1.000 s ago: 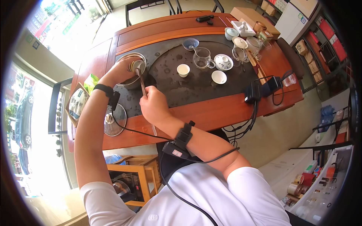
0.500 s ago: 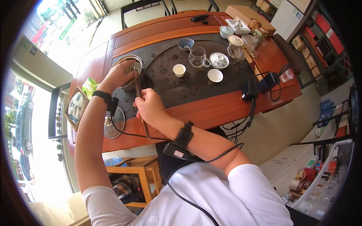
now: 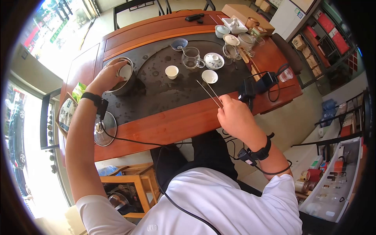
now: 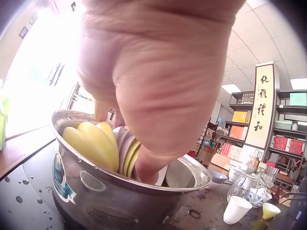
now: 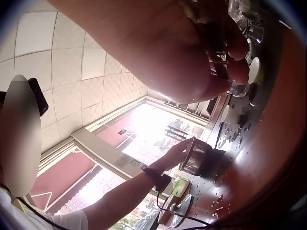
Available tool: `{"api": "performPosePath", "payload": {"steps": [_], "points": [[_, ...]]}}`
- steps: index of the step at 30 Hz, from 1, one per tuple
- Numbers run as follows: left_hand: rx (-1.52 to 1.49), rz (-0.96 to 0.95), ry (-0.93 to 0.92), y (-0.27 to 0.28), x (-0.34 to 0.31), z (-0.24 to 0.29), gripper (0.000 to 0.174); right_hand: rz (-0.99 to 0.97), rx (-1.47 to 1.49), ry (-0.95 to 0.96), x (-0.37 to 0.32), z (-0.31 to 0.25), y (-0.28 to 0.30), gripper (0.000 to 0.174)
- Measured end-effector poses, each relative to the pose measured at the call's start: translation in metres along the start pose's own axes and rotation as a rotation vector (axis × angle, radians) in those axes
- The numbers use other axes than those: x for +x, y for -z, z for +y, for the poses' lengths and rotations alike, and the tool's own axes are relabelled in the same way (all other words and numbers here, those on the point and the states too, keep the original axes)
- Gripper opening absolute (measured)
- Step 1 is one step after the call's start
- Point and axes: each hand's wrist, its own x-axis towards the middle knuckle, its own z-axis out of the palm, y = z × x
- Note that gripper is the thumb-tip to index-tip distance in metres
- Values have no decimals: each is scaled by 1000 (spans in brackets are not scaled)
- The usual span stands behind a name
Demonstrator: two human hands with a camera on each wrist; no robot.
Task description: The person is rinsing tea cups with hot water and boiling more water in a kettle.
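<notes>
A round steel basin [image 3: 130, 83] with a blue label on its wall sits at the left of the dark tray [image 3: 172, 96]. Yellow and white cups [image 4: 98, 143] stand on edge inside it, packed side by side. Thin metal tongs [image 3: 208, 93], seemingly a narrow V, slant above the tray's near edge, held at their rear end by the right hand [image 3: 235, 117]

We log: steel basin [image 4: 120, 196] silver-grey, blue label on wall. Stacked cups [image 4: 93, 141] inside yellow, some white. Tongs [image 3: 208, 92] pale silver. Table [image 3: 164, 125] red-brown wood. Tray inset [image 3: 156, 94] dark grey, wet-speckled. Cup at tray middle [image 3: 171, 71] plain white; second cup [image 3: 209, 76] same. Lidded bowl [image 3: 214, 60] white, blue pattern. Bowl at tray's far edge [image 3: 178, 44] blue-patterned.
</notes>
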Motion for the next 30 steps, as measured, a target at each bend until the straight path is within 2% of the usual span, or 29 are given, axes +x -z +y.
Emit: {"api": "performPosePath", "payload": {"steps": [5,8,14,17,20,23,26,30], "points": [[63,34,10,-6,0,2,76,-51,-258,34,15,16,-10,13],[66,42,3,-6,-2,2,75,-138,-289,-12,28,26,-18,16],[43,20,60,0,-4,10,74,-55,-310,-11,29,31,-16,12],[37,16,57,-1,-2,7,75,-30,-202,-47,23,42,-19,16],[74,42,20,-7,-2,0,76,132,39,32,13,60,-31,22],[103,36,49,-5,-4,-2,78,-115,704,-291,6,19,-5,28],[102,11,82,-1,-6,5,80,-204,1115,-223,13,-21,-13,26],[121,30,53,-6,-1,-6,80,-368,1425,-179,48,-100,-27,26]]}}
